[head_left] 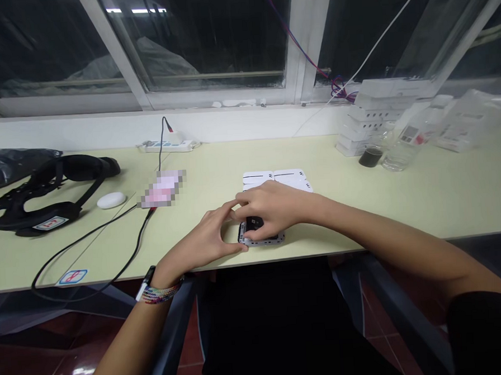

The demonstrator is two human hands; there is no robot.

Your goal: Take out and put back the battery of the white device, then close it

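Observation:
A small device with a pale, dotted rim (pixel 264 242) lies near the table's front edge, a black part (pixel 253 223) showing inside it. My left hand (pixel 211 237) steadies the device at its left side, thumb on the near corner and fingers at the far corner. Over the device arches my right hand (pixel 268 209), its thumb and fingers around the black part and hiding much of it. Just behind my right hand are white cards or panels (pixel 290 177) with black marks, partly covered by the hand.
On the left are a black headset (pixel 54 217), a white oval object (pixel 111 200), a blurred-out phone-like item (pixel 162 189) with cables and a power strip (pixel 168 146). White boxes (pixel 362 123) and a plastic bottle (pixel 411 137) stand at the back right.

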